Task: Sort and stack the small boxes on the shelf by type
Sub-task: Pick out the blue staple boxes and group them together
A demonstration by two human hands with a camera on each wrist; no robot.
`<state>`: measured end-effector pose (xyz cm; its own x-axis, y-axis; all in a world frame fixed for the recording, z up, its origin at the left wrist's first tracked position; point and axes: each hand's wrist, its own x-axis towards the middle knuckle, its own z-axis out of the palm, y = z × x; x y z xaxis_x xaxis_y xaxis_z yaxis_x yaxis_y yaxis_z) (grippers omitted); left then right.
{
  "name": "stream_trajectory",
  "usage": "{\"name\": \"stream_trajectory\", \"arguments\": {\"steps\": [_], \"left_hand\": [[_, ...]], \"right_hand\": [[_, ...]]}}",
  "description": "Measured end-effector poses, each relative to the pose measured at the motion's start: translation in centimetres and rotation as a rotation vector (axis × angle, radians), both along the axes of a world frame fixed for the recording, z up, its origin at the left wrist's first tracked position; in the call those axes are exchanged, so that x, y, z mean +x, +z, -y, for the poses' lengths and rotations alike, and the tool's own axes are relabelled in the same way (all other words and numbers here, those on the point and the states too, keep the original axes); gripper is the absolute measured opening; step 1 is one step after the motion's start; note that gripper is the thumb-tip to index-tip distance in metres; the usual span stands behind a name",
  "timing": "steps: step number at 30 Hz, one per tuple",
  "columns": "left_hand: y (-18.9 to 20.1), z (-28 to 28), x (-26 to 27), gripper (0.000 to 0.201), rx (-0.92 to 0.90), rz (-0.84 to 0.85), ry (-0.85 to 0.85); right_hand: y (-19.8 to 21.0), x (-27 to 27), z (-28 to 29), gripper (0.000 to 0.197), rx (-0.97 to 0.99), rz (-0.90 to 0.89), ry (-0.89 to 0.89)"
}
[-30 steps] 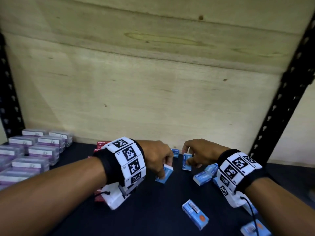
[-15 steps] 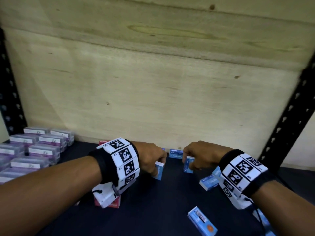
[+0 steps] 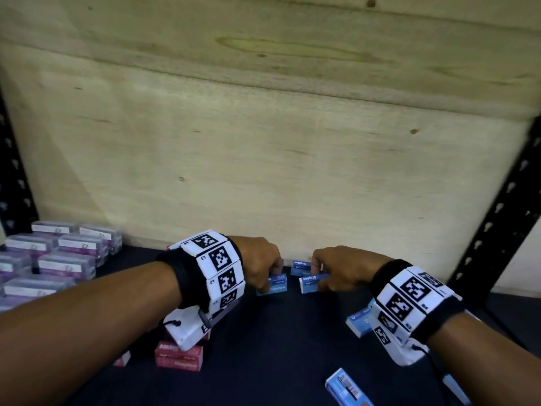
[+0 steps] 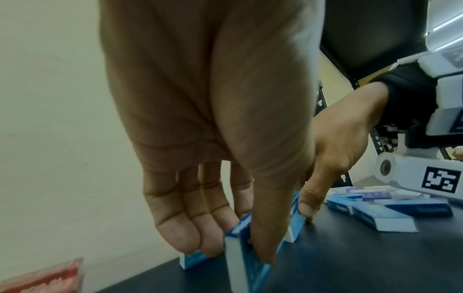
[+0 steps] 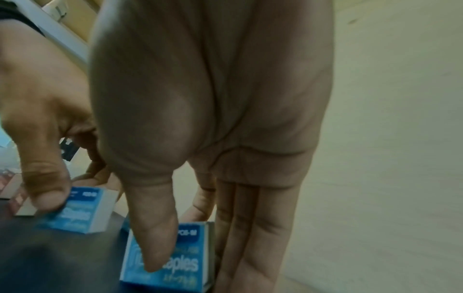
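Note:
Small blue staple boxes lie on the dark shelf [image 3: 278, 347]. My left hand [image 3: 265, 278] pinches one blue box [image 3: 275, 285] between thumb and fingers; in the left wrist view this box [image 4: 240, 257] stands on its edge on the shelf, with a second blue box [image 4: 192, 259] just behind the fingers. My right hand [image 3: 320, 276] pinches another blue box [image 3: 310, 284], whose "Staples" face [image 5: 172, 265] shows in the right wrist view. The two held boxes are close together, a small gap between them. A third blue box [image 3: 301, 266] lies by the back wall between my hands.
Purple-and-clear boxes [image 3: 58, 259] are stacked in rows at the back left. Red boxes [image 3: 178, 356] sit stacked under my left wrist. Loose blue boxes [image 3: 358, 320] lie near my right wrist and another [image 3: 345, 388] at the front. A black upright [image 3: 497, 215] bounds the right.
Both hands have carried their blue boxes back toward the wall and closer together. The boxes now sit low on the shelf near the blue box at the back.

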<state>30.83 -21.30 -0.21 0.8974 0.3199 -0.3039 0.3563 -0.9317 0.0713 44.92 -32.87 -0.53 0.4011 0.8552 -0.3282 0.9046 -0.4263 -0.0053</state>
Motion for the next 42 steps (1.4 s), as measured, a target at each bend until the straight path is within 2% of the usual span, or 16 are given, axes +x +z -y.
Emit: {"name": "stream_trajectory", "arguments": {"steps": [6, 13, 18, 28, 30, 34, 37, 40, 42], "left_hand": [[0.0, -0.6, 0.9, 0.04, 0.029, 0.038, 0.004], [-0.3, -0.7, 1.8, 0.038, 0.06, 0.02, -0.021], [-0.7, -0.4, 2.4, 0.032, 0.03, 0.03, -0.032], [-0.8, -1.5, 2.1, 0.019, 0.096, 0.009, -0.001], [-0.8, -1.5, 1.9, 0.023, 0.104, 0.005, 0.015], [0.1, -1.1, 1.2, 0.036, 0.138, -0.01, 0.022], [1.4, -0.3, 0.7, 0.034, 0.204, 0.019, -0.014], [2.2, 1.6, 0.3, 0.029, 0.101, 0.049, -0.091], [2.2, 3.4, 0.0, 0.027, -0.017, 0.033, -0.147]], "right_hand": [[-0.3, 0.2, -0.6, 0.032, 0.016, 0.014, 0.016], [-0.6, 0.7, -0.8, 0.021, 0.068, -0.039, 0.038], [-0.8, 0.6, -0.9, 0.022, 0.059, -0.015, 0.058], [-1.3, 1.2, -0.8, 0.021, 0.109, -0.013, 0.02], [-1.3, 1.1, -0.7, 0.022, 0.11, -0.011, 0.012], [-0.9, 0.9, -0.1, 0.038, 0.079, -0.034, -0.016], [-0.2, 1.2, 1.0, 0.031, 0.095, -0.032, -0.018], [0.8, 1.6, 2.4, 0.021, 0.087, -0.029, -0.012], [1.2, 1.7, 3.6, 0.023, 0.029, -0.046, -0.022]]}}
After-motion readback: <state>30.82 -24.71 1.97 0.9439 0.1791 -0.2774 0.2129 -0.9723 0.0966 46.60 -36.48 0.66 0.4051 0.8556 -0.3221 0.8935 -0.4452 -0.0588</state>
